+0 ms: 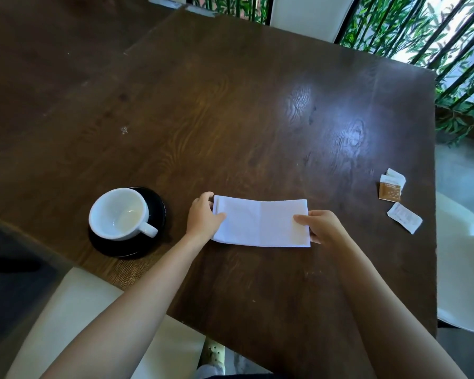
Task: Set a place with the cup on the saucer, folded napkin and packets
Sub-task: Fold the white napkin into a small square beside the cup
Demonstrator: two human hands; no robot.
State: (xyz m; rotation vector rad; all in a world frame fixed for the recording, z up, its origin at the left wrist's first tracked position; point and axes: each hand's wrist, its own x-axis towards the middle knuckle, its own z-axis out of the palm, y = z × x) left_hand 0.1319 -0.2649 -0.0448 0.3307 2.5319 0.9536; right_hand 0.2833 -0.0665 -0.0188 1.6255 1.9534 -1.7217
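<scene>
A white napkin [260, 221], folded into a long rectangle, lies flat on the dark wooden table [230, 119]. My left hand [203, 217] pinches its left end, thumb on top. At the right end my right hand [322, 225] grips the napkin between thumb and fingers. Left of the napkin, a white empty cup [119, 213] stands on a black saucer [153, 209], handle pointing right. Near the table's right edge lie a brown packet [389, 193], a white packet [396, 175] partly under it, and another white packet [404, 221].
White chairs stand at the near left [74, 310], the right [463, 269] and the far side [309, 15]. A black railing with green bamboo leaves [435, 36] runs behind the table. A second table surface [39, 50] adjoins at the far left.
</scene>
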